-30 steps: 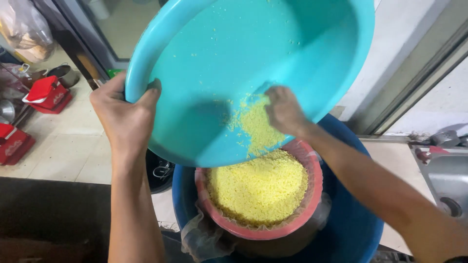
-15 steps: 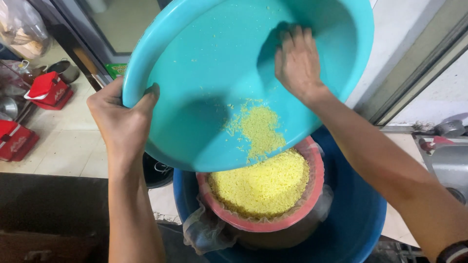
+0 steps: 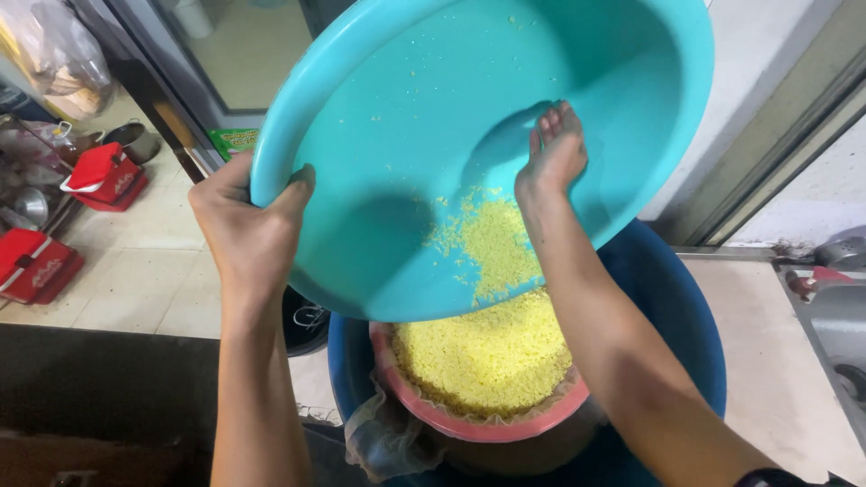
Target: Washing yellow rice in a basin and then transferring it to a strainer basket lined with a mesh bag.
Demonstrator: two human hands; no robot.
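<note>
the left hand (image 3: 248,230) grips the rim of a big teal basin (image 3: 406,108), thumb hooked over the edge onto the inside and the other fingers curled behind it out of sight, so the hand is closed firmly on the rim. the basin is tipped steeply, its lower lip hanging just over a pink strainer (image 3: 469,422). the right hand (image 3: 555,149) is inside the basin, pressed flat against its inner wall, fingers straight and close together, pointing up; it holds nothing, only touches the plastic. below that hand a patch of yellow grain (image 3: 492,239) clings to the wall and runs down to the lip, with stray bits scattered higher up. the strainer is heaped with the same grain (a pale mesh or cloth lining shows at its edge and hangs down at the left) and sits inside a dark blue tub (image 3: 672,311), which surrounds it on all sides. the right forearm crosses over the tub's rim. to the left, on the tiled floor (image 3: 149,261), lie red boxes (image 3: 36,261), well apart from the tub, with metal pots near them. at the far right is part of a steel sink (image 3: 834,320).
</note>
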